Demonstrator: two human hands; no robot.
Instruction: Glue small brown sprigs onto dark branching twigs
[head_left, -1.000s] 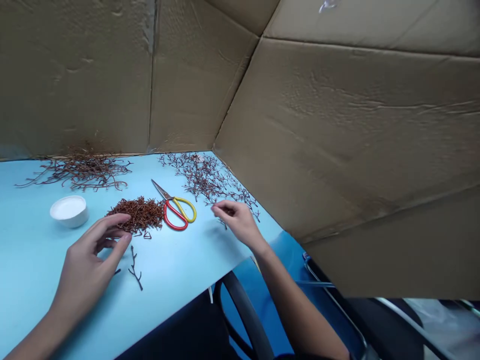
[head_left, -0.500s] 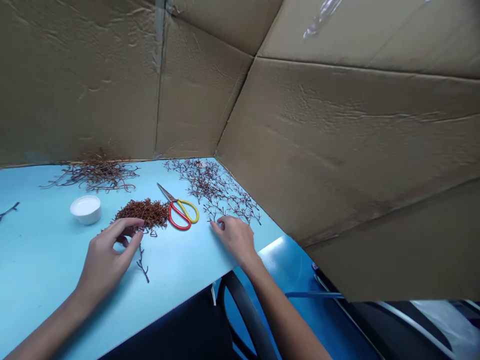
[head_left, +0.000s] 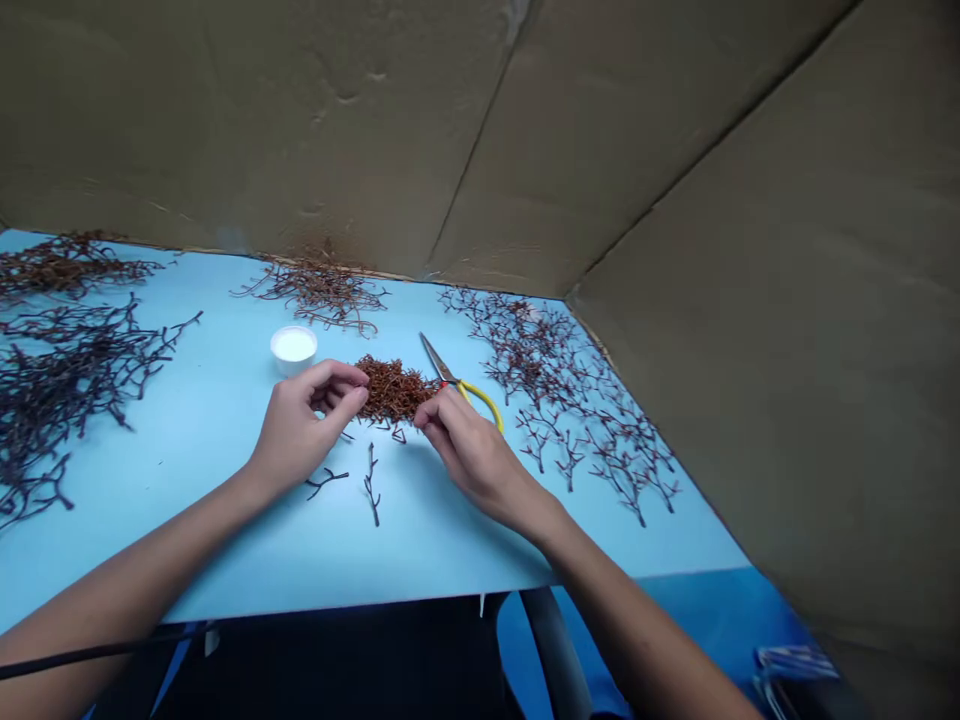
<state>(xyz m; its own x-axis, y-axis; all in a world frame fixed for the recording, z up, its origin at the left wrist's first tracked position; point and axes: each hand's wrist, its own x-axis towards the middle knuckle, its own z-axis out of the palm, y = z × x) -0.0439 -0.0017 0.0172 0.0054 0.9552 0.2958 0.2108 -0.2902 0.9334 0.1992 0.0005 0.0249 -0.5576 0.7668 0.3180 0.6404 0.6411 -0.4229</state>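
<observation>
The left hand's (head_left: 300, 425) fingers nearly meet beside the heap of short reddish-brown twiggy pieces (head_left: 394, 388) on the pale-blue bench (head_left: 300, 560); the right hand's (head_left: 480, 450) fingers bunch at its right edge. Neither grip is readable. Brushing the heap could scatter pieces; a careless wrist might knock the red-and-yellow-handled metal scissors (head_left: 448, 373).

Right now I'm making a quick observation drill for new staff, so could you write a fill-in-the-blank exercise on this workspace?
1. The white cup stands nearest the person's own ____ hand.
2. In the picture, the scissors lie to the ____ of the pile of small brown pieces.
3. Beside the right hand, the scissors' clearly visible handle loop is ____.
4. The panels behind the tabletop are made of ____.

Missing words: left; right; yellow; cardboard.
</observation>
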